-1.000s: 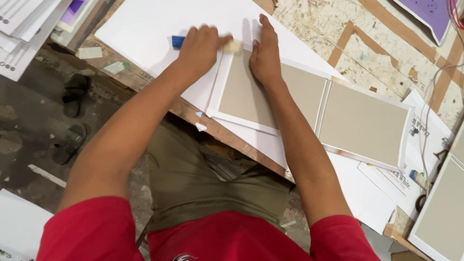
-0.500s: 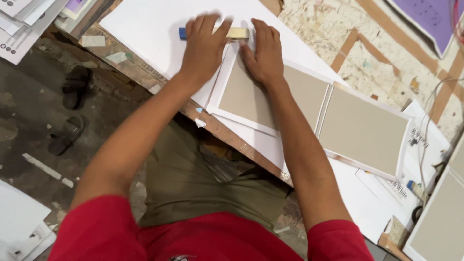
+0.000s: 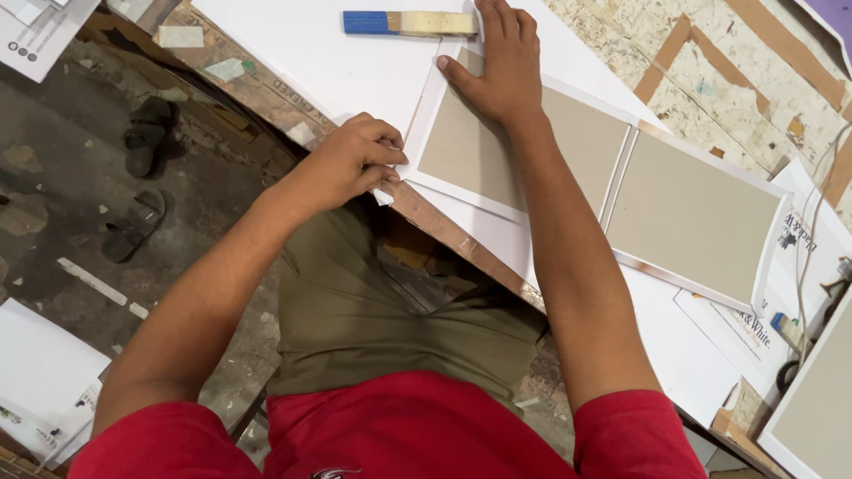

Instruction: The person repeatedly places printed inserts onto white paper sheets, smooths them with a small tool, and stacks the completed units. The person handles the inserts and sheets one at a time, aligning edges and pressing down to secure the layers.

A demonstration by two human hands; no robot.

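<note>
A white paper sheet point(image 3: 461, 197) lies on the table with two grey boards glued on it, a left board point(image 3: 461, 155) and a right board point(image 3: 701, 213). My right hand point(image 3: 499, 62) presses flat on the left board's top, fingers spread. My left hand point(image 3: 351, 164) pinches the sheet's near-left corner at the table edge. A flat tool point(image 3: 410, 22) with a blue handle and pale blade lies on the white sheet just beyond my right hand, untouched.
A large white sheet point(image 3: 328, 62) underlies the work. Printed papers point(image 3: 781, 302) and another grey board point(image 3: 821, 399) sit at the right. Black sandals point(image 3: 138, 177) and paper scraps lie on the floor at left. The table edge point(image 3: 461, 244) runs diagonally.
My left hand has left the blue-handled tool and moved toward me to the sheet's near corner. The tool now lies free. My right hand stays pressed on the left board.
</note>
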